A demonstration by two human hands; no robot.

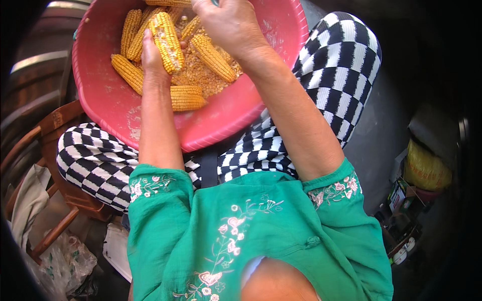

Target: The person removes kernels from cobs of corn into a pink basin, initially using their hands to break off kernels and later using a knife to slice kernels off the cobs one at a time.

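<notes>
My left hand (pixel 151 56) grips an ear of corn (pixel 165 43) that has a stripe of kernels stripped along its length, baring the pale cob. Above and to the right, my right hand (pixel 231 24) is closed around a small teal object (pixel 215 2), mostly hidden by the fingers and the top of the picture. Both hands are over a large red plastic basin (pixel 222 133) resting at my lap. Loose corn kernels (pixel 199 73) cover its bottom. On them lie several unstripped ears, among them one ear (pixel 213 58) below my right hand and another ear (pixel 186 98) near the front wall.
My knees in checkered trousers (pixel 335 79) flank the basin. To the left stands a brown wooden chair (pixel 71 192) with a pale cloth (pixel 30 203); clear plastic bags (pixel 67 259) lie below it. At right are a yellow sack (pixel 427 165) and a printed carton (pixel 399 197).
</notes>
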